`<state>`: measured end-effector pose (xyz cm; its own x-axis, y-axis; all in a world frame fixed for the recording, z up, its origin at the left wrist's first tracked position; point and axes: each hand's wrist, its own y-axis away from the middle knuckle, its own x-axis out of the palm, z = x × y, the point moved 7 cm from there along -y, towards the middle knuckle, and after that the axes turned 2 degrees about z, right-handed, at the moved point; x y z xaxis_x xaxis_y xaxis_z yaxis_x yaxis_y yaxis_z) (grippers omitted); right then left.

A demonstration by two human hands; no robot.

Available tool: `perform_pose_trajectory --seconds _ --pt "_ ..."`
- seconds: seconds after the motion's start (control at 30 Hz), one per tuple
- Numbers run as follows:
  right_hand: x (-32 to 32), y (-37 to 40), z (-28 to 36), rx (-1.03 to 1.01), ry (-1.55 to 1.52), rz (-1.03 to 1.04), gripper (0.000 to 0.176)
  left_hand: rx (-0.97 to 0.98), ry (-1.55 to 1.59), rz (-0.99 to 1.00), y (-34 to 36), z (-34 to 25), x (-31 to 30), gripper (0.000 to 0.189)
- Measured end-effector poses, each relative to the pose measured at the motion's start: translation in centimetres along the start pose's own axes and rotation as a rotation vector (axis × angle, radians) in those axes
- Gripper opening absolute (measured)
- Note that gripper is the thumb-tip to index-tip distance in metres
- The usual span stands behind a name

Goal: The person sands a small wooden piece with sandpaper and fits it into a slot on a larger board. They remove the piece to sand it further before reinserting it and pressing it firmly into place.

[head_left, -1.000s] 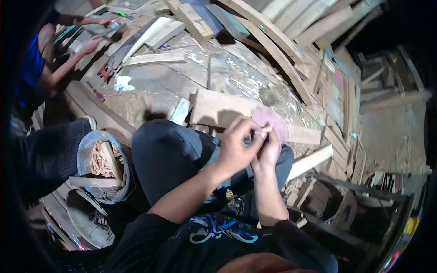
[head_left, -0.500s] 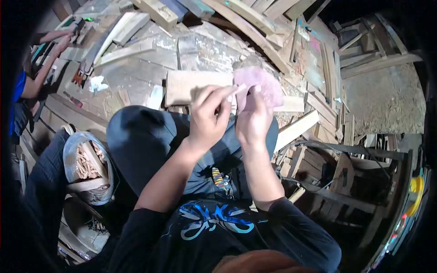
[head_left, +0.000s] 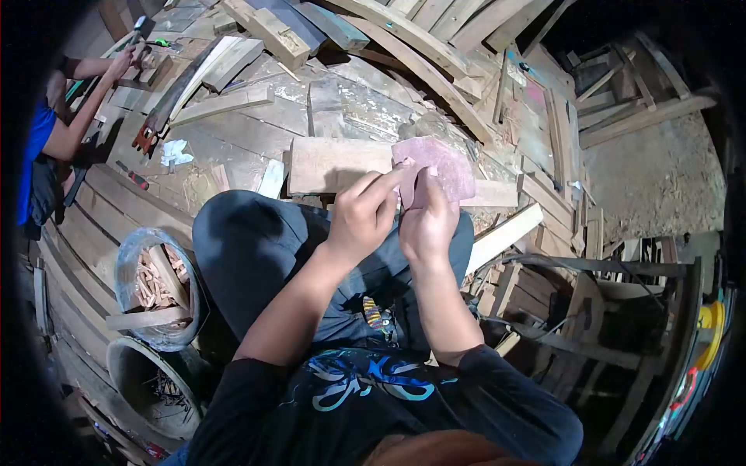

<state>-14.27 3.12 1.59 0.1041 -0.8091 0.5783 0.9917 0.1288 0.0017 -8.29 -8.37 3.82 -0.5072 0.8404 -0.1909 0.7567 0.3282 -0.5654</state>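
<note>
A pink sheet of sandpaper is held up in front of my lap by my right hand, its thumb pressed over the near side. My left hand is closed in a pinch, fingertips against the sheet's left part. Something small and pale shows at those fingertips, too small to name. Behind the hands a thick wooden board lies flat, partly covered by my left hand and the sheet. A narrower wood strip sticks out to the right of the sandpaper.
At left stands a bucket of small wood pieces, beside another bucket with dark nail-like bits. A handsaw and a screwdriver lie on the floor. A co-worker's hands hold a hammer. Lumber is stacked beyond.
My left fingertips have moved from above the sandpaper's edge onto its face. The sheet now faces me flatter. The view has shifted slightly, and the co-worker's hammer is raised.
</note>
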Motion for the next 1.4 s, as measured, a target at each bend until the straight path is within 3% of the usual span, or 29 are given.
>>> perform_pose_trajectory --seconds 0.17,0.27,0.43,0.57,0.7,0.8,0.93,1.07,1.2,1.33,1.4 --pt "-0.1 -0.3 -0.2 0.014 0.002 -0.027 0.029 0.002 -0.008 -0.034 -0.1 0.7 0.3 0.031" --pt "-0.1 -0.7 -0.1 0.020 -0.074 -0.038 0.027 -0.106 0.049 0.019 0.2 1.1 0.6 0.031" --pt "0.3 -0.7 0.0 -0.024 -0.016 -0.048 0.024 0.064 0.062 -0.167 0.0 1.1 0.6 0.037" --pt "-1.5 -2.2 -0.2 0.038 0.010 -0.085 0.025 -0.028 0.060 -0.012 0.5 1.1 1.4 0.035" --pt "0.2 -0.8 -0.6 0.049 0.001 -0.050 0.024 0.052 0.019 -0.116 0.0 0.8 0.9 0.036" --pt "-1.7 -2.1 -0.2 0.078 -0.051 -0.106 0.021 -0.064 0.064 0.028 0.1 0.9 1.2 0.034" --pt "-0.5 -1.6 0.6 0.028 -0.053 -0.101 0.020 -0.029 0.124 -0.122 0.5 1.1 1.2 0.031" --pt "-1.6 -2.4 0.2 0.084 -0.096 -0.114 0.021 -0.061 0.180 -0.048 0.5 0.9 1.2 0.033" --pt "0.1 -1.3 -0.2 0.018 0.003 -0.052 0.020 0.000 0.131 -0.143 0.1 1.0 0.8 0.037" --pt "-0.5 -2.2 0.1 0.082 -0.050 -0.112 0.024 -0.059 0.135 -0.025 0.5 0.6 0.9 0.037" --pt "0.2 -1.5 0.2 0.041 -0.025 -0.133 0.025 -0.016 0.160 -0.103 0.5 0.9 0.8 0.037"
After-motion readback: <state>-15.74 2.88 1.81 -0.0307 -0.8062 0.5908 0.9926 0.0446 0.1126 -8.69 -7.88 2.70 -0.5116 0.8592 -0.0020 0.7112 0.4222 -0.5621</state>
